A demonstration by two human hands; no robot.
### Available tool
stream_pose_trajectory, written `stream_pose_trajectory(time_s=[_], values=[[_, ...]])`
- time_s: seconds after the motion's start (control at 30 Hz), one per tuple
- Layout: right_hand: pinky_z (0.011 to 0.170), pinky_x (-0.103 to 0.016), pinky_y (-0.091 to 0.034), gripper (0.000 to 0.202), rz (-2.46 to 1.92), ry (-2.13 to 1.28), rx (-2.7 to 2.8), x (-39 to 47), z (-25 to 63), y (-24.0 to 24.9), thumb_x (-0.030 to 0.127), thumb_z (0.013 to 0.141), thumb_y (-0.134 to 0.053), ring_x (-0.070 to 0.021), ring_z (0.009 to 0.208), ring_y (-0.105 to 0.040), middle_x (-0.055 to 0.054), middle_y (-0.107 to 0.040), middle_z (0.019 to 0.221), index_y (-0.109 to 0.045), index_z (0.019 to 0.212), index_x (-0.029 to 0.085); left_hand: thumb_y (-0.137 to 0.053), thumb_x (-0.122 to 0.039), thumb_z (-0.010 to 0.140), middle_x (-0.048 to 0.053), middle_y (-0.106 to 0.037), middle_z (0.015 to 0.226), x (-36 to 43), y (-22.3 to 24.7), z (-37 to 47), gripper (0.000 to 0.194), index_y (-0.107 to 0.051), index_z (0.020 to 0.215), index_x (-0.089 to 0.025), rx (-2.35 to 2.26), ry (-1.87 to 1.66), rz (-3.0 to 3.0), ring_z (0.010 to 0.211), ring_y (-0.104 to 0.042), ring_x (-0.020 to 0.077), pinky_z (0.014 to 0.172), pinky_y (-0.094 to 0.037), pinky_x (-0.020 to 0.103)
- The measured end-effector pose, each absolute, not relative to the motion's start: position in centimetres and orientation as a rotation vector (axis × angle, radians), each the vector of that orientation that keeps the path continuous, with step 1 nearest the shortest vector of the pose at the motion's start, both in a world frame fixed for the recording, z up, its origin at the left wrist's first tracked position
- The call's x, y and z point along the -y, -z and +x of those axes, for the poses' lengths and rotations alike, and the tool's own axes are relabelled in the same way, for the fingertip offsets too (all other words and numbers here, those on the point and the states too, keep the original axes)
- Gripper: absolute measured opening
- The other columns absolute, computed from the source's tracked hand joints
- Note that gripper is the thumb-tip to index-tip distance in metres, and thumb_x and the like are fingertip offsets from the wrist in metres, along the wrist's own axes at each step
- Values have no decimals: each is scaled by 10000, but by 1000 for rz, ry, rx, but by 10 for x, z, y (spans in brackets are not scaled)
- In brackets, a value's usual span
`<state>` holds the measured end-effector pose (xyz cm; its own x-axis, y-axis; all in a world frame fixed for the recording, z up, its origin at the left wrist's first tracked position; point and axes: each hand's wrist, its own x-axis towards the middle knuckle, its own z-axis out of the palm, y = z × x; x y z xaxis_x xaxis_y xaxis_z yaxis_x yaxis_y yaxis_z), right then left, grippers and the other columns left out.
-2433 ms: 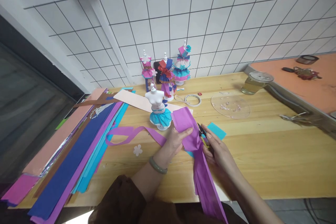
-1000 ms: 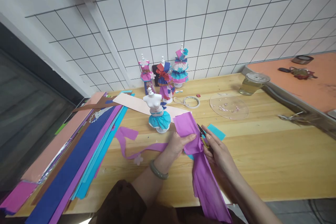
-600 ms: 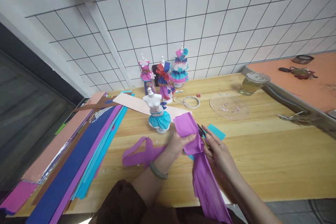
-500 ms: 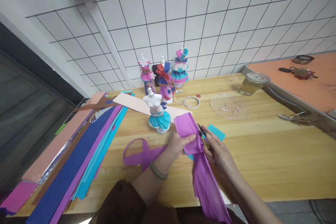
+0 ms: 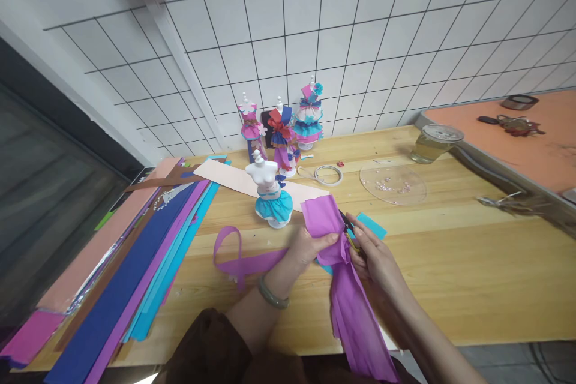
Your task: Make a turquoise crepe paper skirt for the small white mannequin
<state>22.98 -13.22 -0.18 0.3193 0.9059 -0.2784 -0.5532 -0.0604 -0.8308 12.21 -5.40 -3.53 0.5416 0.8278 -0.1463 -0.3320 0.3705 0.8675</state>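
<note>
My left hand [image 5: 312, 246] pinches a purple crepe paper strip [image 5: 321, 216], thumb on top. The paper's long tail [image 5: 355, 318] hangs down over the table's front edge, and a thin purple loop [image 5: 227, 252] lies to the left of my wrist. Closed round a pair of scissors [image 5: 348, 228] with dark blades and a yellowish part is my right hand [image 5: 371, 252]. The blades are at the right edge of the purple paper; whether they bite into it I cannot tell. Just beyond my hands stands a small white mannequin [image 5: 263, 174] wearing a turquoise skirt.
Several dressed mannequins [image 5: 308, 114] stand by the tiled wall. Folded crepe paper strips [image 5: 121, 264] are stacked at the left. Behind my hands are a tape roll [image 5: 328, 176], a clear plate [image 5: 391, 195] of small beads and a lidded cup [image 5: 432, 145]. Turquoise paper [image 5: 372, 226] lies near the scissors.
The purple paper in my left hand has shifted slightly to the right. The thin purple loop at the left has changed shape, now narrower and more upright.
</note>
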Motion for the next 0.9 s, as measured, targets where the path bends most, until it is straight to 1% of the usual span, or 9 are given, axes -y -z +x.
stream_pose_trajectory(time_s=[0.23, 0.33, 0.43, 0.6, 0.73, 0.9], values=[[351, -176, -74, 574, -1066, -1249, 415, 132, 231, 6, 401, 794, -627, -39, 410, -102, 111, -169, 512, -483, 1313, 203, -836, -323, 513, 113, -693, 1004, 54, 36, 122, 557, -658, 1008, -139, -647, -815, 896, 919, -642, 251, 895, -471, 410], [348, -176, -77, 571, -1062, -1251, 438, 131, 232, 7, 417, 805, -604, -40, 401, -103, 114, -171, 494, -480, 1316, 195, -835, -312, 518, 108, -693, 1008, 55, 35, 122, 550, -660, 1010, -140, -625, -804, 917, 914, -644, 245, 900, -470, 408], [343, -175, -83, 597, -1079, -1265, 445, 130, 233, 2, 427, 814, -585, -43, 387, -105, 120, -175, 463, -451, 1338, 175, -831, -303, 526, 102, -691, 1018, 55, 36, 122, 537, -657, 1010, -148, -628, -802, 941, 909, -644, 238, 889, -474, 397], [331, -171, -92, 649, -1105, -1296, 447, 130, 234, -6, 430, 822, -569, -44, 375, -93, 129, -183, 431, -382, 1382, 159, -824, -331, 534, 115, -686, 1031, 55, 35, 121, 539, -659, 1009, -136, -670, -779, 997, 934, -636, 255, 884, -475, 394], [333, -165, -97, 668, -1119, -1286, 451, 129, 234, -6, 434, 802, -595, -41, 377, -103, 127, -196, 424, -397, 1373, 147, -818, -341, 545, 117, -684, 1031, 55, 35, 121, 544, -658, 1023, -138, -648, -779, 999, 936, -635, 257, 887, -472, 407], [340, -169, -99, 680, -1122, -1262, 434, 129, 233, -6, 445, 778, -624, -43, 389, -105, 127, -170, 446, -420, 1361, 160, -826, -357, 524, 121, -687, 1021, 55, 37, 122, 562, -659, 1009, -127, -674, -770, 1002, 930, -635, 259, 888, -473, 407]])
